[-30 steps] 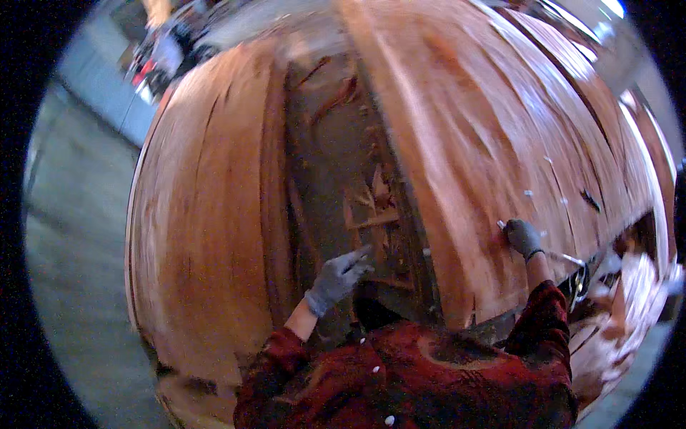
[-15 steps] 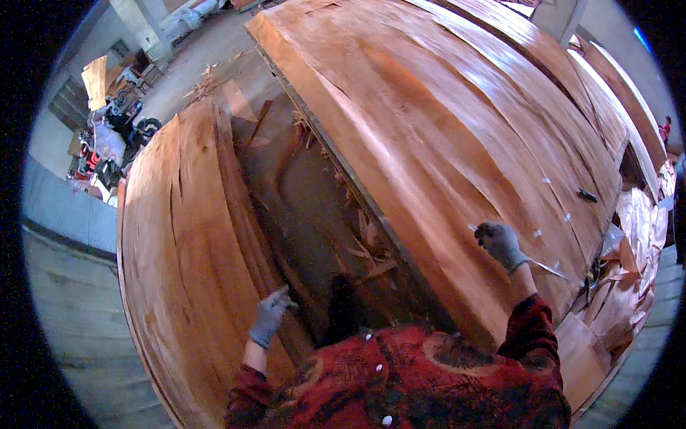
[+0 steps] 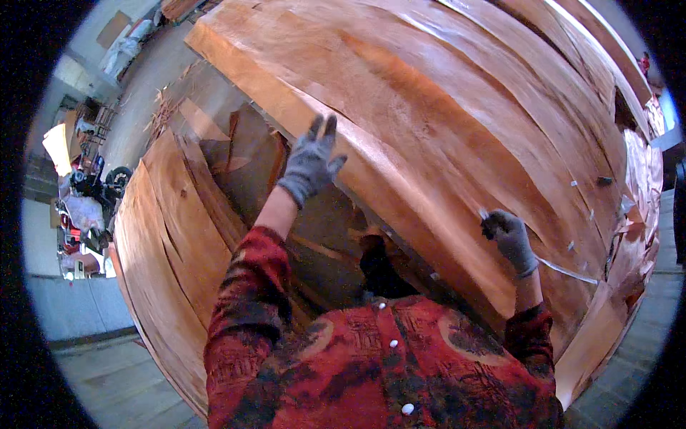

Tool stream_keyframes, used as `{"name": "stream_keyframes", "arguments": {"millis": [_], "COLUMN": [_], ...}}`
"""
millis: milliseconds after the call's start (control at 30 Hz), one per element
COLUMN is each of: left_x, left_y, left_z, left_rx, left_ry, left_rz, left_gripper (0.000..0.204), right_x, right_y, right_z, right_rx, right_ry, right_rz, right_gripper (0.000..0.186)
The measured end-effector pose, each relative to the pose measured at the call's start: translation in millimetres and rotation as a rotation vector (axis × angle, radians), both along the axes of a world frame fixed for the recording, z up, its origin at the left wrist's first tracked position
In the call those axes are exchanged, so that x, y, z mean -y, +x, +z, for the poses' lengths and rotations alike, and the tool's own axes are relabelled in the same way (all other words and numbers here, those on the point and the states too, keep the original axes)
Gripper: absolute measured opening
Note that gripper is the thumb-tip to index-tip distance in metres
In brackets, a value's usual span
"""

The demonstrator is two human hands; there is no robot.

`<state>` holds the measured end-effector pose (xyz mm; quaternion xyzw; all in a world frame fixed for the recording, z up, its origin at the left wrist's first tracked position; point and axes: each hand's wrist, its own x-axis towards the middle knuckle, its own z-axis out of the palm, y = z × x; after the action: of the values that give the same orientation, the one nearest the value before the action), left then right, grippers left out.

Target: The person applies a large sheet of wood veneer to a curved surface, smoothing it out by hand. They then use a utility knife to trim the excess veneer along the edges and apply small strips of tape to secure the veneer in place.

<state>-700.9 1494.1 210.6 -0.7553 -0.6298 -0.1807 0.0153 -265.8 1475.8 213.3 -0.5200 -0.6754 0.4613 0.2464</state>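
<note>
A wide stack of reddish-brown wood veneer sheets (image 3: 429,136) fills the middle and right, its top sheet wavy and split in places. My left hand (image 3: 311,164), in a grey glove, reaches over the stack's near-left edge with its fingers spread and nothing in them. Whether it touches the veneer I cannot tell. Above the right part of the sheets, my gloved right hand (image 3: 513,243) is closed on a thin white tape strip (image 3: 568,271). One end of the strip trails to the right; a small white bit shows at the fingertips.
A lower veneer stack (image 3: 161,222) stands on my left, across a gap strewn with wood scraps. A small dark object (image 3: 604,181) and several white tape bits lie on the big stack. Torn veneer (image 3: 643,179) hangs at the right. A motorbike (image 3: 118,177) stands far left.
My left hand has moved from the left stack up and forward to the edge of the big stack, its fingers spreading. My right hand stays closed on the strip, shifted slightly. The view has turned.
</note>
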Motion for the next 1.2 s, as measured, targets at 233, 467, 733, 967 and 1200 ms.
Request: {"name": "stream_keyframes", "arguments": {"millis": [233,467,733,967,1200], "left_x": [-50.3,-104.2,-148.3,-154.3,-151.4], "left_y": [-57.3,-109.4,-137.2,-132.2,-133.2], "left_z": [-129.6,-62.4,-107.4,-109.6,-115.5], "left_rx": [-0.312,-0.052,0.215,0.456,0.553], "left_ry": [-0.175,0.259,0.107,0.076,0.089], "left_rz": [-0.026,-0.165,-0.214,-0.200,-0.192], "left_gripper": [0.086,0.086,0.088,0.105,0.109], "right_x": [-81.4,-173.0,-235.8,-255.7,-244.8], "right_y": [-121.5,-235.6,-351.7,-397.2,-422.9], "right_z": [-28.0,-21.0,-25.0,-24.2,-26.1], "right_rx": [-0.186,-0.066,0.404,0.624,0.819], "right_ry": [-0.114,-0.093,0.097,0.054,-0.073], "right_rz": [0.011,0.290,0.481,0.576,0.486], "right_gripper": [0.014,0.009,0.016,0.021,0.029]}}
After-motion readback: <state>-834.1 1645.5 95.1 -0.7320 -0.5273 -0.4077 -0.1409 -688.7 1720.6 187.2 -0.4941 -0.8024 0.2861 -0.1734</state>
